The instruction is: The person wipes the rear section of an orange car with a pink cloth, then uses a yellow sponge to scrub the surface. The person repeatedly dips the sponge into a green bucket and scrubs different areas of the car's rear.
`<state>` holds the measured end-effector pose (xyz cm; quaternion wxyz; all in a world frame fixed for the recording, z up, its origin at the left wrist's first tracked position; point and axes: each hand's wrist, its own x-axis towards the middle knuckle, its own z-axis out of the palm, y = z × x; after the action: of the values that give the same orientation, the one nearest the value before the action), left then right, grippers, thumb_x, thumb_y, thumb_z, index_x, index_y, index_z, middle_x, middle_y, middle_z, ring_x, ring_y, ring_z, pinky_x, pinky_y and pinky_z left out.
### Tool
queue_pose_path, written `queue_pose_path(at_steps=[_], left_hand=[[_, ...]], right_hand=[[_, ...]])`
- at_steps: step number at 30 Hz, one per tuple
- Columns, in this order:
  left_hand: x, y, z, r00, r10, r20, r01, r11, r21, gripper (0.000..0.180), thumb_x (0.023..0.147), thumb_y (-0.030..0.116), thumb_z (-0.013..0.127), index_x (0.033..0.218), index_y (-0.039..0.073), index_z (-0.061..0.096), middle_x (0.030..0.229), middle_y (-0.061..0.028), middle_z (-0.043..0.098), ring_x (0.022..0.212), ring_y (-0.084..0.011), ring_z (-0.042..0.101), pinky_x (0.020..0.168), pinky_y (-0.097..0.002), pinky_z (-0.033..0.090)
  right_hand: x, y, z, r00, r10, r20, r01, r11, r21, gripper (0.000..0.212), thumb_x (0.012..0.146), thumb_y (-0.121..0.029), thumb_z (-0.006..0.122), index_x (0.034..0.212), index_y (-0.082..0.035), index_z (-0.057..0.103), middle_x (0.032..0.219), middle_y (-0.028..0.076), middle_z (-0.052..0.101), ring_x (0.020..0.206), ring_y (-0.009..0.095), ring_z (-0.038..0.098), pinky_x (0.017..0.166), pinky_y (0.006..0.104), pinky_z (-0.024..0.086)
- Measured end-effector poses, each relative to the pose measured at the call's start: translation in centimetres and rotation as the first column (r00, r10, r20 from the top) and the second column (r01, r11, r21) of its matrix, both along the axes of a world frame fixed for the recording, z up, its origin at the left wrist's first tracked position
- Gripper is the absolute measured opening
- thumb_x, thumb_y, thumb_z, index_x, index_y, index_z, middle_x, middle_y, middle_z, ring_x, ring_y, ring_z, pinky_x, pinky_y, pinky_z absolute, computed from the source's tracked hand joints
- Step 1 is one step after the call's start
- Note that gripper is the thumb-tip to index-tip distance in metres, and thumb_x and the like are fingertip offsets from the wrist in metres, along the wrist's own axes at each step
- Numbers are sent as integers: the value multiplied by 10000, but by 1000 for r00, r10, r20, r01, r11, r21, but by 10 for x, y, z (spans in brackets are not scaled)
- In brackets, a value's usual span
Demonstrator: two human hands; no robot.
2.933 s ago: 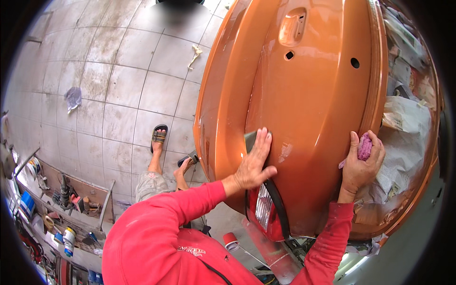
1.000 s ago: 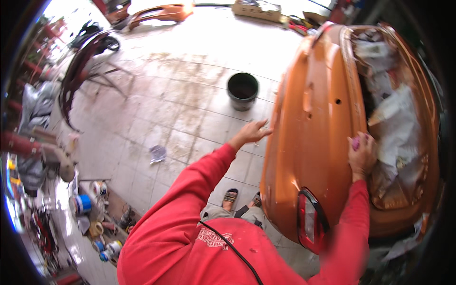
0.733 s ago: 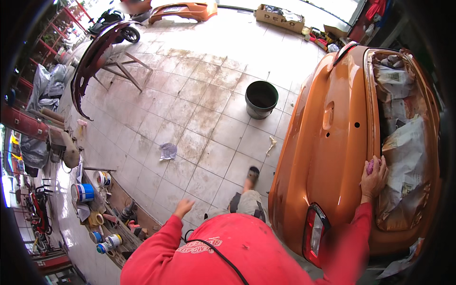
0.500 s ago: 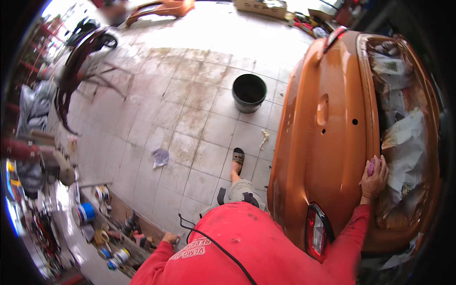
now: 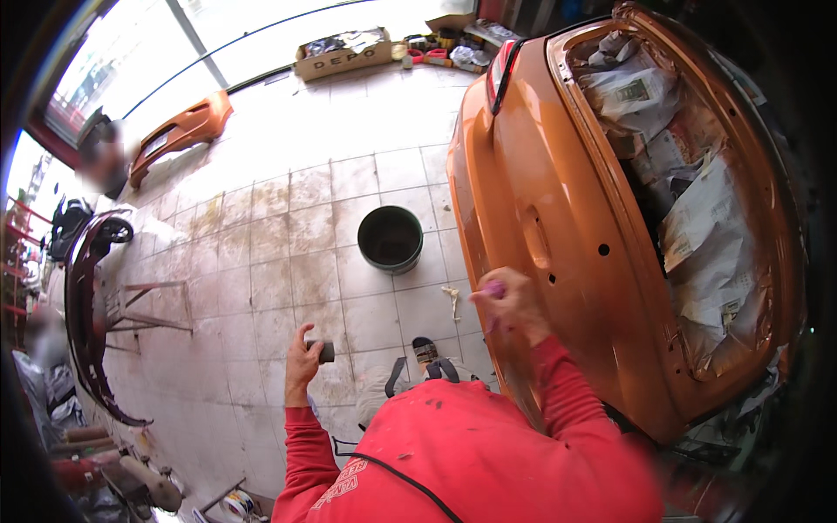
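Daylight enters from 11 o'clock, overexposing the floor point(image 5: 288, 131) there. Right hand point(image 5: 510, 301) motion-blurred. Fisheye bending and dark vignette surround the rim.

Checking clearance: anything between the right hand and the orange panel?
Nothing visible. The right hand, holding a small pink thing, is blurred and lies over the orange panel; contact can't be told. The left hand holds a small dark block out over the tiled floor.

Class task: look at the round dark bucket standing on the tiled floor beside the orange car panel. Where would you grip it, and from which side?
Grip the round dark bucket by its open rim, coming from above: it stands upright with the mouth facing up, and no handle shows.
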<state>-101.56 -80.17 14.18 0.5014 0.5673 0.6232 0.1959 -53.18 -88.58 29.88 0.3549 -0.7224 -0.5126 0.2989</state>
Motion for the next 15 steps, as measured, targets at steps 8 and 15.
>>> queue_pose_path(at_steps=[8,15], left_hand=[[105,161,135,683,-592,428,629,774,67,550,1044,35,687,1552,121,497,954,-104,762,903,-173,732,820,-343,581],[121,280,141,458,-882,107,845,470,256,562,989,111,760,1502,101,530,820,-108,727,747,-215,703,723,-372,558]], right_hand=[[-132,166,-46,827,322,-461,-469,847,-249,705,1029,-743,567,897,-86,783,761,42,776,596,157,723,588,351,577],[-168,231,-39,856,206,-474,-435,783,-445,719,1046,-755,505,954,-100,788,697,52,756,543,172,721,465,350,528]])
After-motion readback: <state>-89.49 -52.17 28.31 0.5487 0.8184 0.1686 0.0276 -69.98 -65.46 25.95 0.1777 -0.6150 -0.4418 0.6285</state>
